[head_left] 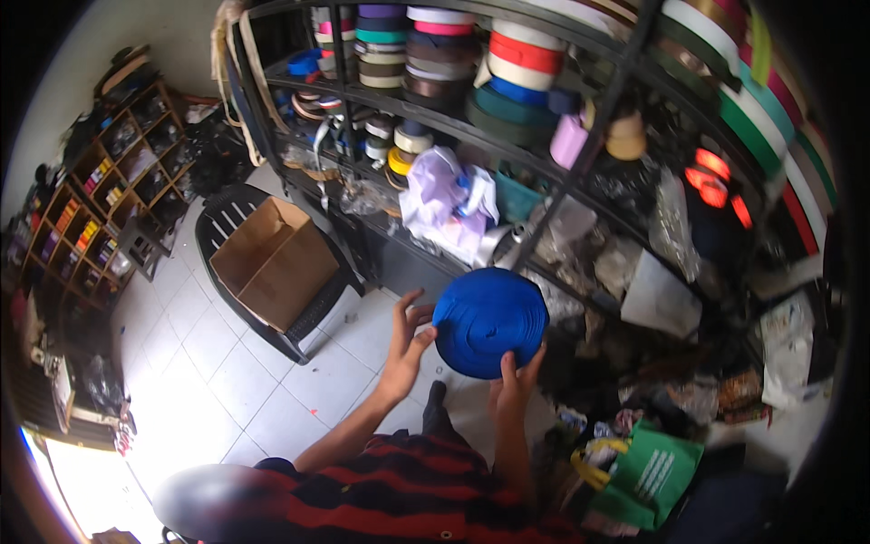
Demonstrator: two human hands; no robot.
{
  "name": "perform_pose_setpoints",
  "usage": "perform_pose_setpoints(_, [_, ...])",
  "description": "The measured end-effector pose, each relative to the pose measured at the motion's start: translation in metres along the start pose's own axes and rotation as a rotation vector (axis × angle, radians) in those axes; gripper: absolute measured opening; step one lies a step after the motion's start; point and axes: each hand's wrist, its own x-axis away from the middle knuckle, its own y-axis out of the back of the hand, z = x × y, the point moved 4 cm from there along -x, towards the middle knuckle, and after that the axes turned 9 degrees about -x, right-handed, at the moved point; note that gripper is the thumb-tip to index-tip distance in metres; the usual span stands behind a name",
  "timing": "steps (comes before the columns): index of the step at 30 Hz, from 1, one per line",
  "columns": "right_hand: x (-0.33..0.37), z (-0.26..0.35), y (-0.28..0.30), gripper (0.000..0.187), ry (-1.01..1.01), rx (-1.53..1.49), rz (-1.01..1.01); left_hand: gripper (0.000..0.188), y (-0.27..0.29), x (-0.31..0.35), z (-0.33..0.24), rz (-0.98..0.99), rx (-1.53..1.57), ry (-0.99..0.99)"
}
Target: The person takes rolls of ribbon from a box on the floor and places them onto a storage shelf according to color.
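A flat blue roll of webbing [489, 317], wound in rings, is held up in front of me with its coiled face showing. My right hand [517, 385] grips its lower right edge, thumb on the face and fingers behind the rim. At the roll's left edge, my left hand [410, 349] has its fingers spread apart. The left thumb tip meets or nearly meets the rim; I cannot tell which.
A black plastic chair [346, 276] bears an open cardboard box [304, 281]. Ahead, a dark metal shelf [444, 113] carries several webbing rolls [526, 54] and a whitish plastic bag [444, 195]. A green bag [648, 471] sits among clutter at right. Wooden pigeonholes [100, 204] stand far left.
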Motion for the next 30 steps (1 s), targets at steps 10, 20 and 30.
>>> perform_pose_setpoints(10, [-0.128, -0.031, -0.057, 0.055, 0.025, 0.249, 0.236, 0.052, 0.027, -0.109, -0.006, -0.148, 0.021, 0.064])
perform_pose_setpoints(20, [-0.208, -0.085, -0.138, 0.112, -0.275, -0.038, 0.888, 0.047, 0.088, -0.160, 0.011, -0.524, 0.274, 0.060])
perform_pose_setpoints(30, [-0.252, -0.155, -0.223, 0.106, -0.487, -0.033, 0.892, 0.097, 0.194, -0.217, 0.011, -0.291, 0.183, -0.095])
